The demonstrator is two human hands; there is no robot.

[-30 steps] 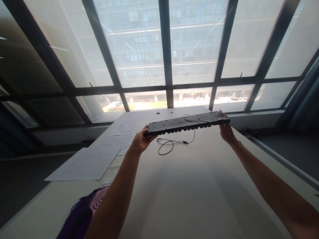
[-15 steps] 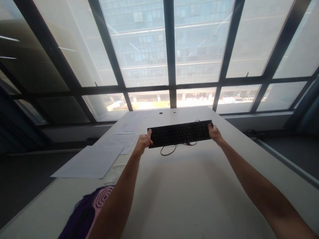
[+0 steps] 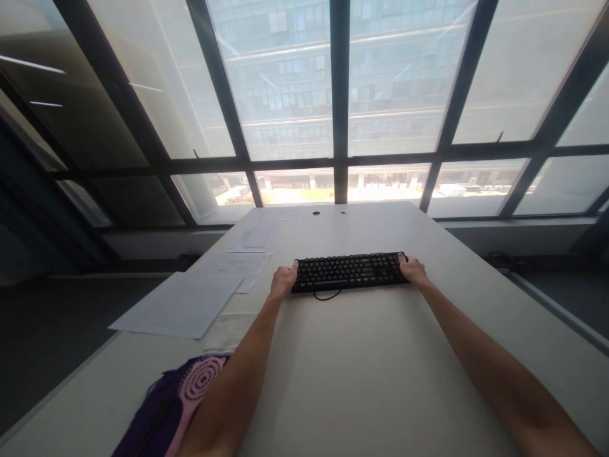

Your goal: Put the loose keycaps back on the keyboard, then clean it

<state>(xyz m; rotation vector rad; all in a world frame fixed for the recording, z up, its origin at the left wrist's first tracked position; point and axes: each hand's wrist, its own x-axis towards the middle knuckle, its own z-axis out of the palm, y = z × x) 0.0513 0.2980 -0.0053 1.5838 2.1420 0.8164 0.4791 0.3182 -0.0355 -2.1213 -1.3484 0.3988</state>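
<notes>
While kbd (image 3: 352, 270) lies keys up, L hand (image 3: 284, 279) + R hand (image 3: 413, 269) grip ends

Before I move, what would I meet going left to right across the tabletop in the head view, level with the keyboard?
White papers → left hand at the keyboard's left end → black keyboard → right hand at its right end.

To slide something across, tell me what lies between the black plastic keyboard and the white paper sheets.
The left hand, holding the keyboard, and bare white tabletop, in the head view.
</notes>
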